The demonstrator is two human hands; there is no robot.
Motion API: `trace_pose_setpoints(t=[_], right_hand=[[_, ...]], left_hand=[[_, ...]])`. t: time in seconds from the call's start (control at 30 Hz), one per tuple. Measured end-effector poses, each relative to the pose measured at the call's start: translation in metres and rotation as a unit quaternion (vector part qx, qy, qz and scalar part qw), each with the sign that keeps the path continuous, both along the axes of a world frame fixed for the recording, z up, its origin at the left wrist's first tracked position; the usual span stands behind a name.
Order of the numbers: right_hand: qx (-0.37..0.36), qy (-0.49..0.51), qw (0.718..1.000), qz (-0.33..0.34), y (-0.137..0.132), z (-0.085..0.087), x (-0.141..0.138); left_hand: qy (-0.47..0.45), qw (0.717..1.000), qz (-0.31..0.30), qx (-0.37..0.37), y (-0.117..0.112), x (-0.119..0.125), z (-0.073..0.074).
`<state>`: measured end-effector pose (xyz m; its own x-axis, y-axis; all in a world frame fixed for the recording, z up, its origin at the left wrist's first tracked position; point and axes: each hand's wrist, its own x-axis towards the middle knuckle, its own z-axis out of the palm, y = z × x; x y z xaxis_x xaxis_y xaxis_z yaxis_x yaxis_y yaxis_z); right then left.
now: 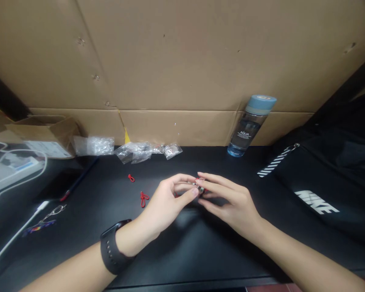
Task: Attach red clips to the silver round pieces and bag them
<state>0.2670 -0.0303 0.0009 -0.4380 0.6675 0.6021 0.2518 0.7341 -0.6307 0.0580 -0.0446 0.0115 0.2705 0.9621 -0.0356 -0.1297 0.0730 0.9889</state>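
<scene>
Above the dark tabletop, my left hand (pixel 173 196) pinches a small shiny dark-and-silver piece (pixel 201 189) between thumb and fingers. Bits of red show beside this piece, which is too small and too covered to name. From the other side, the fingers of my right hand (pixel 231 198) close around the same piece, partly hiding it. A knotted red cord loop (pixel 144 199) lies just left of my left hand. Farther back is a smaller red cord loop (pixel 131 177).
Clear plastic bags (pixel 141 152) line the cardboard wall (pixel 182 61), near an open carton (pixel 47 134). A water bottle (pixel 247 127) stands at back right, beside a black bag (pixel 325 174). Leftward lie a white cable (pixel 18 239), a keyring (pixel 45 219) and a dark phone-like slab (pixel 59 184).
</scene>
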Motion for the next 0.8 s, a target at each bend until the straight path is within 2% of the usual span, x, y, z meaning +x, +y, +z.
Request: trace_pose_setpoints(t=[0.13, 0.23, 0.27, 0.3, 0.33, 0.4, 0.43, 0.5, 0.6, 0.67, 0.8], right_hand=[[0.026, -0.016, 0.999, -0.019, -0.001, 0.001, 0.000], [0.031, -0.016, 0.998, -0.048, 0.000, 0.008, 0.003], [0.025, -0.012, 0.998, -0.061, 0.000, 0.011, 0.004], [0.015, -0.009, 0.997, -0.072, 0.001, 0.014, 0.005], [0.001, -0.007, 0.997, -0.080, 0.002, 0.016, 0.007], [-0.025, -0.005, 0.996, -0.088, 0.004, 0.019, 0.010], [-0.034, -0.005, 0.995, -0.089, 0.005, 0.020, 0.011], [-0.046, -0.007, 0.995, -0.091, 0.006, 0.020, 0.013], [-0.054, -0.009, 0.994, -0.093, 0.008, 0.019, 0.014], [-0.057, -0.006, 0.994, -0.096, 0.009, 0.020, 0.014], [-0.062, -0.001, 0.993, -0.102, 0.009, 0.021, 0.016]], left_hand=[[0.012, 0.999, -0.030, 0.005, 0.005, -0.002, 0.001], [0.126, 0.988, -0.043, 0.084, 0.022, -0.027, 0.007], [0.215, 0.966, -0.018, 0.145, 0.031, -0.041, 0.008], [0.328, 0.922, 0.019, 0.206, 0.040, -0.057, 0.008], [0.435, 0.862, 0.065, 0.251, 0.049, -0.075, 0.006], [0.591, 0.752, 0.127, 0.263, 0.066, -0.108, -0.002], [0.638, 0.720, 0.120, 0.246, 0.072, -0.122, -0.008], [0.683, 0.689, 0.096, 0.221, 0.081, -0.139, -0.018], [0.704, 0.667, 0.082, 0.229, 0.082, -0.143, -0.023], [0.705, 0.652, 0.104, 0.260, 0.078, -0.136, -0.016], [0.668, 0.616, 0.199, 0.366, 0.058, -0.111, 0.012]])
